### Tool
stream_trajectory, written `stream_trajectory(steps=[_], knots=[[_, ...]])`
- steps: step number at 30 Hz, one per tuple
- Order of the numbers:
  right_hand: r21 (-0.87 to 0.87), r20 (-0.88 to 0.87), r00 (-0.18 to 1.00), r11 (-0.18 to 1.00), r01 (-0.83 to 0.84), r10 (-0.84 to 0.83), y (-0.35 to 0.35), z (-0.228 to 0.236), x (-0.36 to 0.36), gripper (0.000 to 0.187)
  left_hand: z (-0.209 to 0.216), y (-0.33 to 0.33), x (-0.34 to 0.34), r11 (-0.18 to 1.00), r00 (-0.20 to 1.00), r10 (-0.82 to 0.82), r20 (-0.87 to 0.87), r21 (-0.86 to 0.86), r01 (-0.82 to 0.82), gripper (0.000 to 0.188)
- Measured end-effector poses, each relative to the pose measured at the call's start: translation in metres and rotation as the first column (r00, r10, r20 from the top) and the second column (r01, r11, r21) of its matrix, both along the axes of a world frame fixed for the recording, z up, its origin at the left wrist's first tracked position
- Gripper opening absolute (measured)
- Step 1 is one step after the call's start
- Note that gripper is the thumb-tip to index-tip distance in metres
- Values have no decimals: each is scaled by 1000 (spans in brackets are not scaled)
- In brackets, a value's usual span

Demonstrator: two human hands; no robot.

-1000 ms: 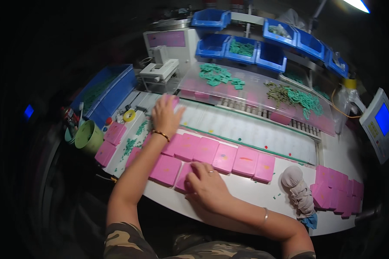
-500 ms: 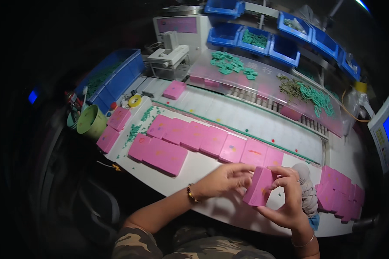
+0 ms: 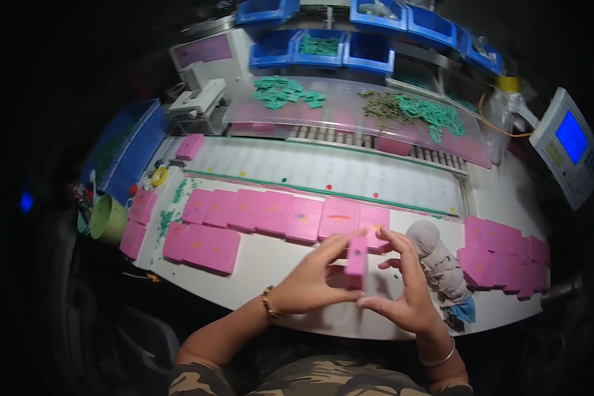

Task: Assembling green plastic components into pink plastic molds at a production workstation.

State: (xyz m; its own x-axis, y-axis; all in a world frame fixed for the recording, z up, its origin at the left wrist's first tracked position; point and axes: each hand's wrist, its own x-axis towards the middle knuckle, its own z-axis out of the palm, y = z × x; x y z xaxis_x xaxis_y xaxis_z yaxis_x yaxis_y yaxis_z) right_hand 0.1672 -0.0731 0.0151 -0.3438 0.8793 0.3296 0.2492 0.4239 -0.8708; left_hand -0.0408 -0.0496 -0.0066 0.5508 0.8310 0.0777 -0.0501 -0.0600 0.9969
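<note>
A small pink rectangular block (image 3: 356,263), slightly blurred, is held on edge above the white table, its narrow side facing me. My left hand (image 3: 313,278) grips it, thumb at its lower end and fingers at its upper end. My right hand (image 3: 404,290) is beside it with fingers curved and spread apart; its thumb tip is close to the block's lower corner, and whether it touches I cannot tell. Behind the hands runs a row of similar pink blocks (image 3: 274,210). Another pink block (image 3: 211,248) lies flat at the left front. Right of my hands rests a grey cloth-wrapped bundle (image 3: 442,264).
More pink blocks (image 3: 505,257) are stacked at the right, near a device with a blue screen (image 3: 572,136). Green pieces (image 3: 284,91) lie on a clear cover (image 3: 340,119). Blue bins (image 3: 369,53) hang at the back. A green cup (image 3: 107,219) stands at the left.
The pink block has turned from showing its broad face to showing its narrow edge. My left hand has taken hold; the right fingers have opened off it. The view has swung right.
</note>
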Motion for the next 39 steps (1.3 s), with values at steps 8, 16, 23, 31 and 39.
stream_trajectory(steps=[8,16,23,31,39], knots=[[143,217,976,989,-40,8,-3,-1,-6,69,1,-8,8,969,982,-37,-183,235,80,100],[132,282,948,973,-190,147,5,10,7,72,3,3,0,887,981,-73,-179,438,146,91],[-275,-419,906,960,-55,-68,9,-12,8,63,-10,1,4,987,979,130,159,73,-143,76],[-409,-429,882,912,2,-194,13,-11,4,44,-4,-12,34,838,946,297,129,441,-323,64],[-311,-224,969,934,-174,106,18,-3,14,39,-14,-3,27,846,884,158,439,-522,107,55]])
